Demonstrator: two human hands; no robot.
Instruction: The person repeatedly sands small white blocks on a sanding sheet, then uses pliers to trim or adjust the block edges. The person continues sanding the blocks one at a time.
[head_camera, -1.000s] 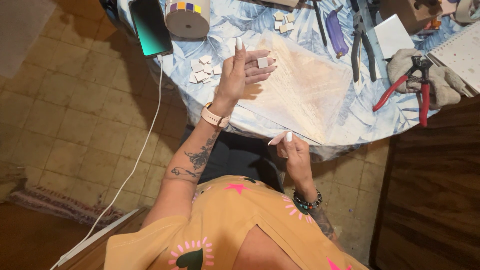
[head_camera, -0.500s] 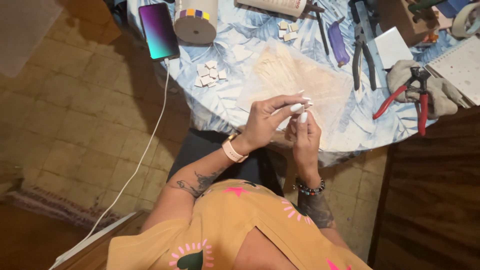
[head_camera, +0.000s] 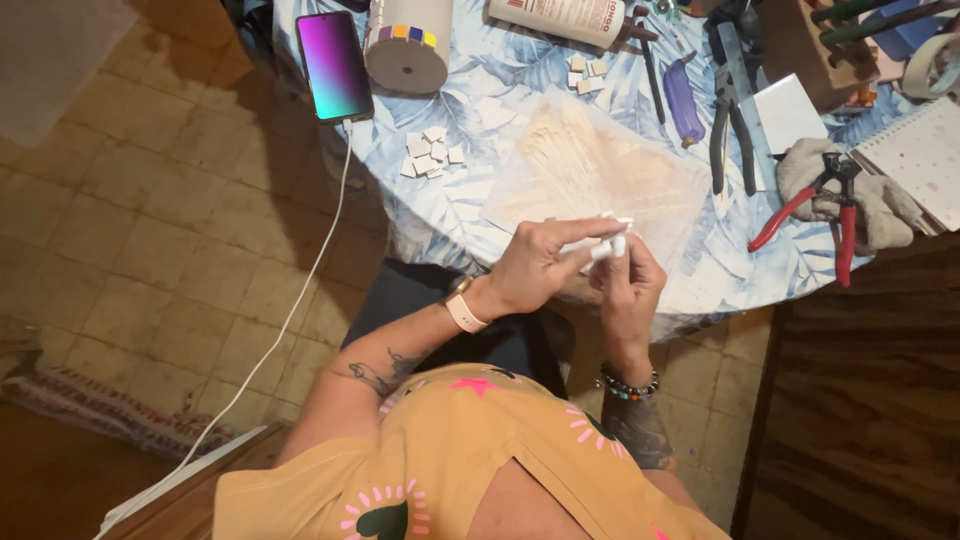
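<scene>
My left hand (head_camera: 545, 262) and my right hand (head_camera: 628, 285) meet at the near edge of the round table with its blue leaf-print cloth (head_camera: 455, 205). Between their fingertips they pinch a small white tile piece (head_camera: 603, 246). Just beyond the hands lies a clear plastic sheet (head_camera: 600, 175) over a pale wooden surface. A small pile of several white tile pieces (head_camera: 430, 152) sits on the cloth to the left of the sheet.
A phone (head_camera: 334, 66) with a lit screen and a white cable (head_camera: 290, 310) lies at the table's left edge beside a white cylinder (head_camera: 405, 45). Pliers (head_camera: 728, 130), red-handled nippers (head_camera: 815, 210) on a grey glove, a purple tool (head_camera: 684, 103) and a notebook (head_camera: 925, 160) sit to the right.
My left hand came down from above the sheet, holding a white piece, to meet my right hand, which rose from my lap. Both now hold the piece at the table's near edge.
</scene>
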